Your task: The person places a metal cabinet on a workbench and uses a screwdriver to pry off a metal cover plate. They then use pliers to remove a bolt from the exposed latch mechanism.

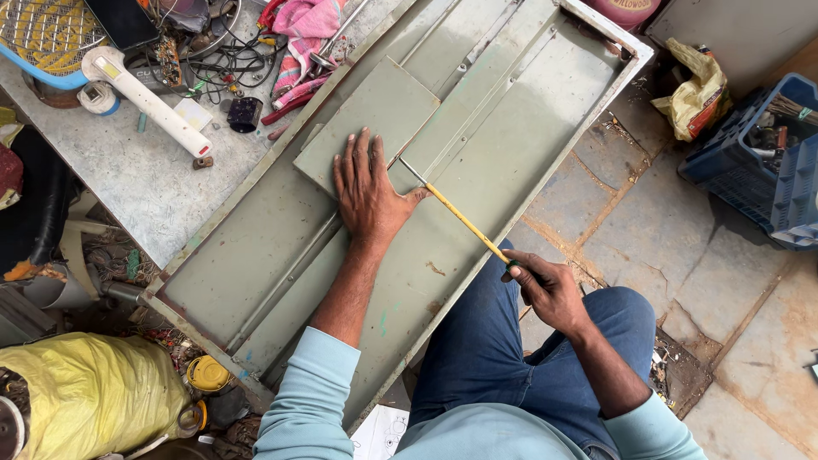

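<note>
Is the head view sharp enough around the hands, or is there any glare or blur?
Head view: even, soft daylight, no glare on the grey metal panel; left hand and right hand sharp, only faint shadows under them; the screwdriver shaft is crisp; slight wide-angle stretch toward the corners.

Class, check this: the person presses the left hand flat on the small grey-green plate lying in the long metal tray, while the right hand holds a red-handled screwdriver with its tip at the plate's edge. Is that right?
One detail is wrong: the screwdriver has a yellow handle, not red. The head view shows the rest as stated: the left hand lies flat on the plate in the tray, and the right hand holds the screwdriver with its tip at the plate's edge.
</note>
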